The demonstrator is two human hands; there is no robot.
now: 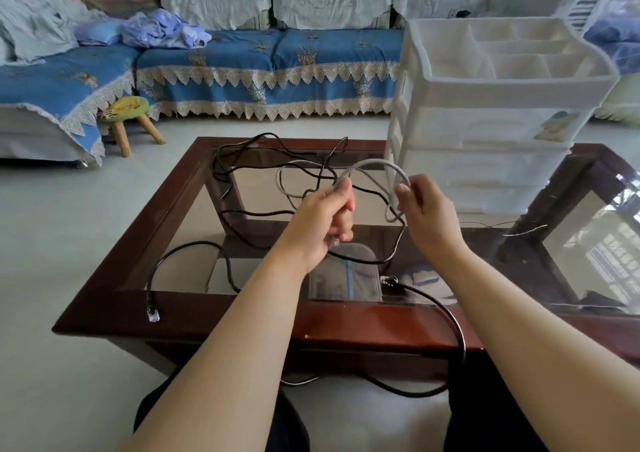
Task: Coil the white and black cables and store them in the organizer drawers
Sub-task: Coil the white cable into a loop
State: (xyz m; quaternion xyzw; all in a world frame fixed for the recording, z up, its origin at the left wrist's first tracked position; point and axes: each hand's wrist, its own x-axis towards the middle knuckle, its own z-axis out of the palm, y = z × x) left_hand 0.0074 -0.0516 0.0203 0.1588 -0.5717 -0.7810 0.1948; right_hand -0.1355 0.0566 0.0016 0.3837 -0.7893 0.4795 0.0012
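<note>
Already both hands were up over the middle of the frame with the pale grey-white round cable [372, 165] arched between them: the left hand [322, 221] had its fingers curled round one run of it, the right hand [427, 209] pinched the other side of the arch between thumb and fingertips. What was left of that cable trailed down onto the glass-topped, dark red wooden table [194, 316], where it crossed the long thin black cable [242, 213] sprawled over the left and centre of the glass.

As I judged it, the main risk was the tangle: the two cables overlapped just behind the hands, so drawing in more white could have dragged a black loop along or pulled a knot tight. The black cable also ran off the near edge at lower centre and hung below the table, with one clear-tipped plug [152, 311] lying on the frame at lower left; a tug could have slid either off the table.

The tall white plastic drawer organizer [491, 147] stood at the right of the frame, just beside the right hand, its drawers seemingly closed and its divided top tray open. Room for wide loops looked tight on that side and freer toward the left and near edge
</note>
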